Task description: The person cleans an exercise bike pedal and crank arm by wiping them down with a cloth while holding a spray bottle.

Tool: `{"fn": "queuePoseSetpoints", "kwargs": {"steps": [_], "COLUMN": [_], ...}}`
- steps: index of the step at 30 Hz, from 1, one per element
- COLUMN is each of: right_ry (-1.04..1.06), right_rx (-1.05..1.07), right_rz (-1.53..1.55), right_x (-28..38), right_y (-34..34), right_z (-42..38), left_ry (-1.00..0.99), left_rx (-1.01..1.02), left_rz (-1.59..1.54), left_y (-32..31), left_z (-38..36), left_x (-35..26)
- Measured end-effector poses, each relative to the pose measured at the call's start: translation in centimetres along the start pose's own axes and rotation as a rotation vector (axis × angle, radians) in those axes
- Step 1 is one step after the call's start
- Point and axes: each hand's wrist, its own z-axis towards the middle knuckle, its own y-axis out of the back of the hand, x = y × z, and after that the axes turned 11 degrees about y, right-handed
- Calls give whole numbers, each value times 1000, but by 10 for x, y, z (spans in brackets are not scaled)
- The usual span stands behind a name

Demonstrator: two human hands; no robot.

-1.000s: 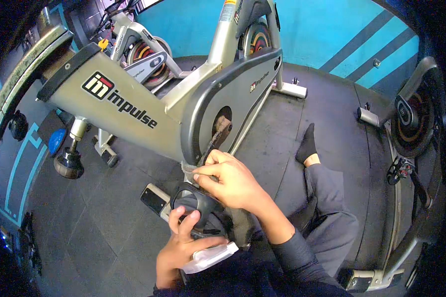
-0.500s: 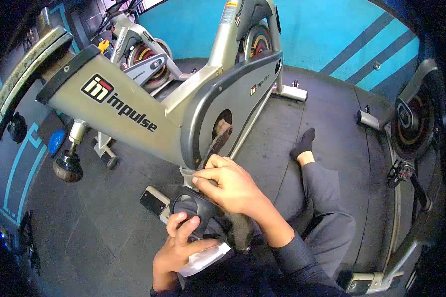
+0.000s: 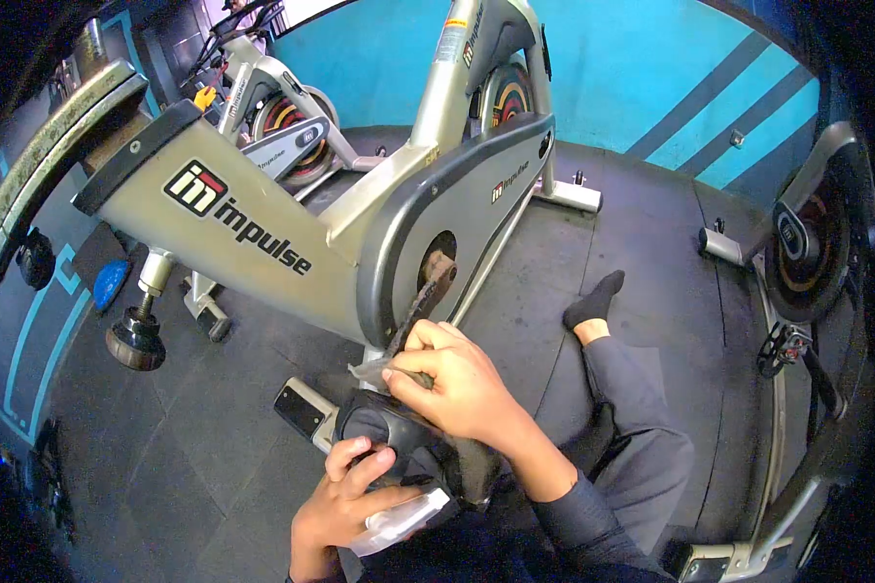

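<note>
A silver exercise bike (image 3: 272, 233) marked "impulse" stands in front of me, its crank arm (image 3: 428, 296) angled down toward my hands. My left hand (image 3: 345, 496) is closed around the near side of a black pedal (image 3: 389, 428), two fingertips on its toe cage. A translucent white plastic piece (image 3: 399, 522) lies against that hand's fingers. Just above the pedal, my right hand (image 3: 457, 389) is pinched closed on a thin, greyish translucent strip (image 3: 367, 371), whose loose end sticks out to the left beside the crank. Its other end is hidden by the fingers.
The bike's rear foot (image 3: 306, 413) is left of the pedal. Below the frame hangs an adjustment knob (image 3: 136, 342). My outstretched leg (image 3: 627, 389) lies on the dark floor mats. Another bike (image 3: 797, 243) stands at right, one more (image 3: 287, 126) behind.
The view has shifted slightly. My right hand has moved a little down, and the strip's loose end shows more to the left. My left hand stays on the pedal.
</note>
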Motion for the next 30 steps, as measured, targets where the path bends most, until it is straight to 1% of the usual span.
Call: {"fn": "queuePoseSetpoints", "kwargs": {"steps": [2,5,7,9,11,14,18,20,23,26,27,30], "right_ry": [3,-9,-17,-48,-35,-9,-11,4,5,-17,-25,-22], "right_rx": [-1,-11,-10,43,46,48,74,57,46,80,110,113], "right_rz": [0,14,26,21,16,16,-5,22,44,11,-17,-5], "right_x": [0,1,1,-1,-1,-3,-2,-4,-2,-1,-2,-6], "right_y": [-1,-2,-2,-1,-1,-3,-1,0,1,1,1,-4], "right_z": [0,-1,-1,0,1,2,3,1,-2,1,2,3], "left_ry": [61,60,52,46,62,60,71,110,102,135,133,100], "left_rx": [1,35,44,53,103,119,119,68,30,54,55,24], "left_rz": [-128,-156,-150,-143,-138,-102,-123,-154,-123,-176,-172,-164], "left_y": [3,8,9,12,17,20,18,13,8,12,11,8], "left_z": [5,6,4,5,7,8,5,3,3,6,6,3], "left_x": [-8,-7,-3,-2,-4,-3,-3,-5,-5,-8,-8,-5]}}
